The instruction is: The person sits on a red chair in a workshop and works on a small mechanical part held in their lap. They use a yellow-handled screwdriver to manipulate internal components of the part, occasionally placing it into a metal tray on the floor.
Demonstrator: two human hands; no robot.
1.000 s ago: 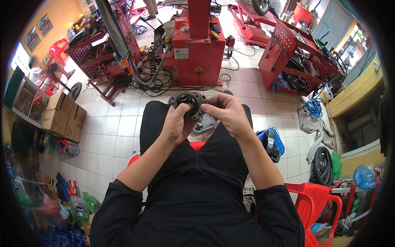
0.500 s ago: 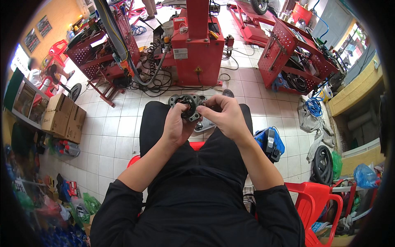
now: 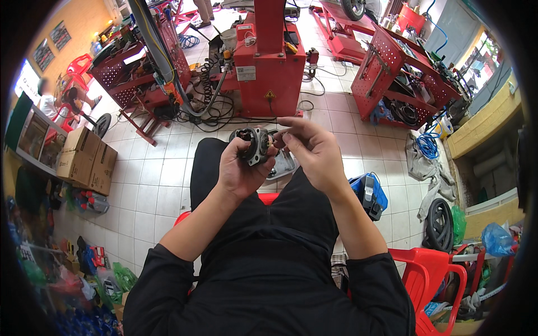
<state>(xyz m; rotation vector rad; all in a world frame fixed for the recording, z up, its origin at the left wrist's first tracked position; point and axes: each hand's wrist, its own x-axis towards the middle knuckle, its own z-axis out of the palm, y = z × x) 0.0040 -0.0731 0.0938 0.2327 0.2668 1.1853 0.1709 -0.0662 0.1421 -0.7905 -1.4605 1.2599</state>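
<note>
1. L hand [image 3: 238, 175] was wrapped round a dark metal housing [image 3: 259, 148], thumb by its open mouth, fingers underneath. Looked a firm hold.
2. Housing loc: held in air, tilted, seen from above just off the inner edge of L thigh [image 3: 207, 171].
3. R hand [image 3: 317, 154] was part open, thumb + fingers loosely curled just beside the housing's R side; couldn't tell if a small pc was pinched.
4. Best technique IMO: L wrist steady, R side turned toward R fingertips, light pinch, no forcing.
5. L thumb was better on the outer wall, clear of internals.
6. Drop risk: working within the near rim of the tray [image 3: 284, 171] below was prob. safest.
</note>
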